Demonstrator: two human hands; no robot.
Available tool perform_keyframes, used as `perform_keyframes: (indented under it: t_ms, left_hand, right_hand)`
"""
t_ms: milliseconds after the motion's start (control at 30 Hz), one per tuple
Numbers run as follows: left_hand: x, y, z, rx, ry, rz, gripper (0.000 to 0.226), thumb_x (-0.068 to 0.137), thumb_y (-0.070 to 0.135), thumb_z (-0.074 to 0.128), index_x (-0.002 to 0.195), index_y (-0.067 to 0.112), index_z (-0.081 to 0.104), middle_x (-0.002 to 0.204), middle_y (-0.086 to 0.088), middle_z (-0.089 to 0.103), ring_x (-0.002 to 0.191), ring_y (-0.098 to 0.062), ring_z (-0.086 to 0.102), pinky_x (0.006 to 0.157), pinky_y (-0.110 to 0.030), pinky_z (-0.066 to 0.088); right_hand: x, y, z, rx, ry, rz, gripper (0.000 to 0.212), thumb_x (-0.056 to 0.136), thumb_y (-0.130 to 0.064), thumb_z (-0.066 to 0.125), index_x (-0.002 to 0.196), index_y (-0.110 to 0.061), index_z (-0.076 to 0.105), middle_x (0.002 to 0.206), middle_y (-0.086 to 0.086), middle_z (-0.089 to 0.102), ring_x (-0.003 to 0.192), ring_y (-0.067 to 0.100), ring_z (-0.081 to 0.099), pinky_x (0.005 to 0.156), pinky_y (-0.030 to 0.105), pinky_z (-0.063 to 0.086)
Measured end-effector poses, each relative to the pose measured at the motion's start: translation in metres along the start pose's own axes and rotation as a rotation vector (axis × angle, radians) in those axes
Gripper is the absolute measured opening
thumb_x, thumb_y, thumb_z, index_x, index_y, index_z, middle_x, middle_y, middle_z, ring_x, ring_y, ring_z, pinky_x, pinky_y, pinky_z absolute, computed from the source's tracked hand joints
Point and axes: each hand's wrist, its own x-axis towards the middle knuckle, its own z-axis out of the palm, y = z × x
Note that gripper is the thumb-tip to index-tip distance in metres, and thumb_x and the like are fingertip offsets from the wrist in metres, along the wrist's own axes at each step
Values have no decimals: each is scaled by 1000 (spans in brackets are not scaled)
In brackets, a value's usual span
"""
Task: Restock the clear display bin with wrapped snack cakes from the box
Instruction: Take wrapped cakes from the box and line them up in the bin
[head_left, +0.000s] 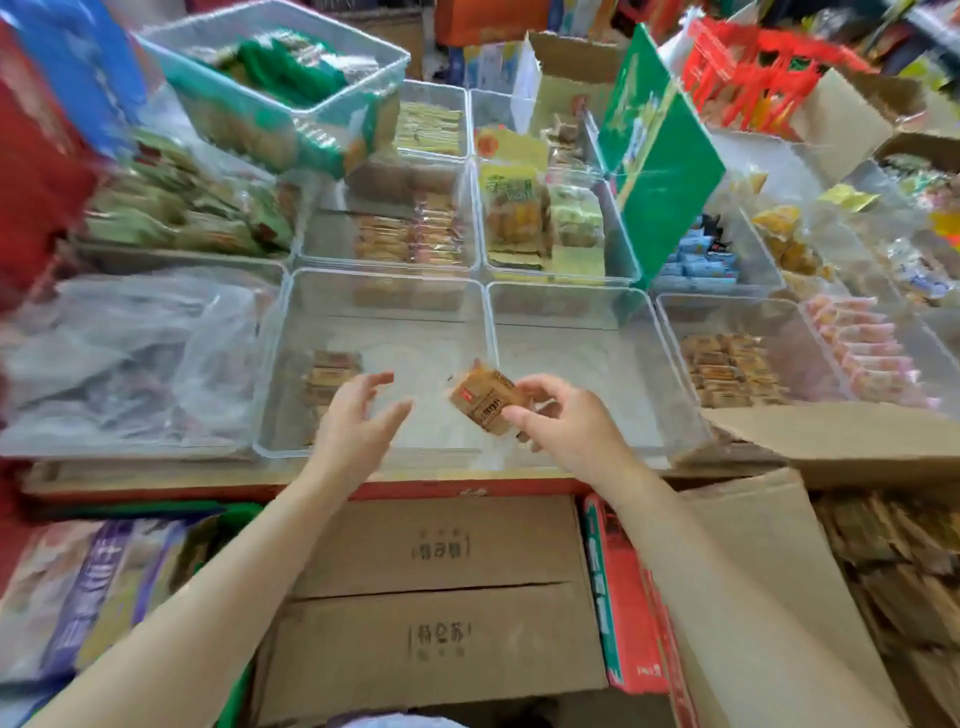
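My right hand (566, 423) pinches a brown wrapped snack cake (485, 400) over the near edge between two clear display bins. The left clear bin (280, 364) holds a short stack of the same brown cakes (330, 376) along its left side. My left hand (358, 421) hovers over that bin with fingers spread and relaxed, holding nothing, a little left of the cake. An open cardboard box (878, 441) with several brown wrapped cakes (904, 551) inside stands at the lower right.
A second clear bin (571, 296) sits right of the first. Other bins with assorted snacks surround them, one with crumpled plastic bags (130, 353) at left. Closed cardboard boxes (441, 597) lie below the counter edge. A green carton (654, 150) stands upright behind.
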Motion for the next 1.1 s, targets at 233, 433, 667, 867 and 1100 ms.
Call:
perform_keyframes:
  t_ms: [233, 433, 667, 867, 1100]
  left_hand:
    - [64, -106, -66, 721, 26, 44, 72, 103, 38, 45, 163, 17, 10, 170, -3, -8, 156, -19, -13, 125, -45, 4]
    - [68, -115, -65, 609, 136, 5, 72, 96, 32, 50, 160, 13, 24, 169, -7, 18, 154, -24, 24, 119, -51, 34]
    - [67, -113, -65, 633, 172, -7, 76, 91, 34, 59, 158, 8, 33, 166, -8, 27, 129, -26, 57, 93, -43, 54]
    - [66, -115, -63, 651, 189, -1, 76, 89, 36, 53, 156, 5, 34, 166, -8, 26, 131, -22, 55, 93, -40, 56]
    - [67, -116, -64, 652, 194, -4, 78, 92, 36, 57, 159, 9, 29, 168, -5, 21, 115, -21, 63, 84, -36, 57]
  right_hand:
    - [99, -29, 91, -190, -6, 22, 28, 86, -31, 72, 113, -33, 65, 107, -5, 59, 88, 24, 66, 82, 46, 57]
    - [199, -46, 139, -351, 37, -11, 30, 90, -24, 72, 118, -23, 66, 111, 1, 56, 94, 18, 54, 78, 25, 36]
    - [268, -42, 208, -452, -117, 12, 33, 92, -19, 68, 125, -19, 63, 121, 10, 58, 102, 24, 56, 79, 25, 36]
    - [285, -19, 240, -490, -358, 44, 38, 100, -21, 52, 137, -20, 60, 136, 11, 61, 124, 30, 56, 95, 29, 43]
    - [277, -18, 241, -485, -427, 103, 62, 104, -30, 45, 160, -27, 19, 153, 20, 39, 136, 37, 44, 107, 37, 38]
